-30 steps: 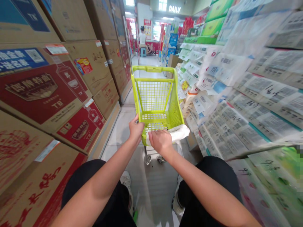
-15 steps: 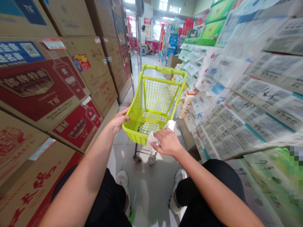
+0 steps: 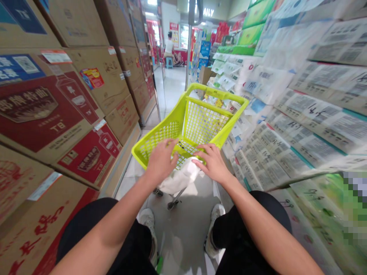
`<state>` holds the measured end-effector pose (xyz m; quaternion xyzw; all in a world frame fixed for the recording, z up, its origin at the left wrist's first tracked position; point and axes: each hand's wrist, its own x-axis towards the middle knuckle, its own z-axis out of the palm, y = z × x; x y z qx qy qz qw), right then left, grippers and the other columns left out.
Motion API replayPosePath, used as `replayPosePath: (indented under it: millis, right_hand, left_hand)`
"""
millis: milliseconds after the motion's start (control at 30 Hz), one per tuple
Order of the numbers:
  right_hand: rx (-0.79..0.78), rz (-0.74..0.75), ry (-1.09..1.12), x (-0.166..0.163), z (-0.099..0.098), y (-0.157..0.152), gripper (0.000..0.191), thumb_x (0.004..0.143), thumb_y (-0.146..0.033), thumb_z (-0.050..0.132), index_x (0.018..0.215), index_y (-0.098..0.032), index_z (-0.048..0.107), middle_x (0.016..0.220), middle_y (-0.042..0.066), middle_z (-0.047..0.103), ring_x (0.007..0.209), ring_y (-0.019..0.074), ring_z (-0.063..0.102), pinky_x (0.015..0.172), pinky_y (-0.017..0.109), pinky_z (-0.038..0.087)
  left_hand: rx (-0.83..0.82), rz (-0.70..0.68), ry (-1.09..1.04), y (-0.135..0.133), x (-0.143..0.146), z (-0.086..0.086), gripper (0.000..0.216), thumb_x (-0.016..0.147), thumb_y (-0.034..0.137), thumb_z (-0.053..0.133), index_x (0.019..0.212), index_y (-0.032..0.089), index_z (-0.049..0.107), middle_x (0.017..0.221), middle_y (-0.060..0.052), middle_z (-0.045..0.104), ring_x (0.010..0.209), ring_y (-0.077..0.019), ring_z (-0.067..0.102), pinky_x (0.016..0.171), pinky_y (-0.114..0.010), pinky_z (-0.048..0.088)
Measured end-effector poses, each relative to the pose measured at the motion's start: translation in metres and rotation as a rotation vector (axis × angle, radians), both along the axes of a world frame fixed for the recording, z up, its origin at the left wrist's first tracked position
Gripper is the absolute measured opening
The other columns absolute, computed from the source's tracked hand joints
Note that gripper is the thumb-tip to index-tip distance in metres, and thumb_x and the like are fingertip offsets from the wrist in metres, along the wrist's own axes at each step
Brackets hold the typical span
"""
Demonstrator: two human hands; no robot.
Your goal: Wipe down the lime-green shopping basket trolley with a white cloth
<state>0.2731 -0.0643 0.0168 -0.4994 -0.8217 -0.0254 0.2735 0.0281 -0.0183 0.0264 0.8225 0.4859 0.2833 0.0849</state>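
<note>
A lime-green plastic shopping cart [image 3: 160,134] stands in the aisle just ahead of my knees, turned at an angle toward the right shelves. A white cloth [image 3: 180,178] is draped over its near rim and hangs down outside. My left hand [image 3: 161,159] lies on the cloth at the rim with its fingers spread and stretched forward. My right hand [image 3: 212,163] rests beside it, fingers extended leftward, fingertips touching the cloth's top edge. Neither hand is wrapped round anything.
Stacked brown and red cardboard cartons [image 3: 71,110] wall the left side. Shelves of white and green packaged goods [image 3: 301,114] line the right. A metal pole [image 3: 187,57] stands ahead, and a person [image 3: 169,46] is far down the tiled aisle.
The cart has swung further to the right. My left hand left the cart's side and came onto the cloth at the near rim. My right hand opened from its grip on the cloth.
</note>
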Motion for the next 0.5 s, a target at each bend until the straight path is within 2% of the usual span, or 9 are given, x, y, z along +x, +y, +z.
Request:
replayPosePath:
  millis: [67,100,200,267,333,400,500]
  right_hand:
    - [-0.049,0.055,0.042,-0.001,0.006,-0.001,0.031,0.108,-0.043,0.049,0.106,-0.024,0.075,0.117,0.007,0.074,0.116,0.0236,0.057,0.108,0.043,0.034]
    - [-0.06,0.062,0.067,-0.002,0.009,-0.001,0.032,0.109,-0.041,0.047,0.102,-0.024,0.074,0.11,0.005,0.075,0.11,0.022,0.059,0.106,0.042,0.034]
    - [-0.004,-0.017,0.142,0.004,0.014,0.004,0.032,0.109,-0.038,0.047,0.099,-0.023,0.073,0.104,0.005,0.077,0.104,0.0212,0.061,0.103,0.04,0.035]
    - [0.073,-0.123,0.179,0.014,0.016,0.01,0.031,0.107,-0.037,0.048,0.095,-0.022,0.072,0.103,0.005,0.076,0.102,0.0224,0.06,0.099,0.039,0.037]
    - [0.143,-0.229,0.194,0.026,0.018,0.015,0.029,0.103,-0.034,0.05,0.086,-0.022,0.07,0.096,0.006,0.075,0.098,0.0232,0.06,0.095,0.039,0.039]
    - [0.193,-0.293,0.184,0.036,0.019,0.016,0.026,0.096,-0.029,0.053,0.074,-0.022,0.065,0.087,0.006,0.073,0.092,0.0229,0.06,0.09,0.039,0.041]
    - [0.242,-0.319,0.17,0.047,0.021,0.013,0.024,0.087,-0.025,0.054,0.063,-0.023,0.055,0.073,0.003,0.066,0.083,0.0214,0.06,0.087,0.039,0.04]
  left_hand:
    - [-0.223,-0.244,0.01,-0.021,0.016,0.001,0.05,0.103,0.043,0.041,0.143,0.022,0.062,0.139,-0.012,0.067,0.127,-0.0306,0.063,0.109,-0.044,0.048]
    - [-0.298,-0.295,0.035,-0.027,0.019,0.002,0.05,0.104,0.048,0.04,0.14,0.023,0.064,0.133,-0.011,0.071,0.12,-0.0299,0.067,0.103,-0.042,0.05]
    - [-0.352,-0.247,0.165,-0.034,0.013,0.013,0.058,0.099,0.061,0.044,0.136,0.022,0.067,0.122,-0.013,0.076,0.105,-0.0315,0.072,0.089,-0.039,0.052]
    - [-0.334,-0.207,0.232,-0.036,0.003,0.021,0.064,0.096,0.066,0.048,0.139,0.021,0.065,0.121,-0.013,0.076,0.104,-0.0319,0.072,0.086,-0.038,0.051]
    - [-0.353,-0.237,0.279,-0.042,-0.004,0.028,0.065,0.094,0.067,0.051,0.14,0.023,0.064,0.118,-0.012,0.077,0.103,-0.0312,0.072,0.084,-0.037,0.051]
    - [-0.389,-0.297,0.36,-0.053,-0.004,0.03,0.059,0.092,0.066,0.055,0.132,0.024,0.068,0.112,-0.011,0.077,0.1,-0.0316,0.073,0.082,-0.037,0.051]
    - [-0.397,-0.336,0.497,-0.074,0.007,0.027,0.04,0.096,0.052,0.053,0.118,0.024,0.07,0.109,-0.012,0.077,0.1,-0.0334,0.073,0.078,-0.038,0.052]
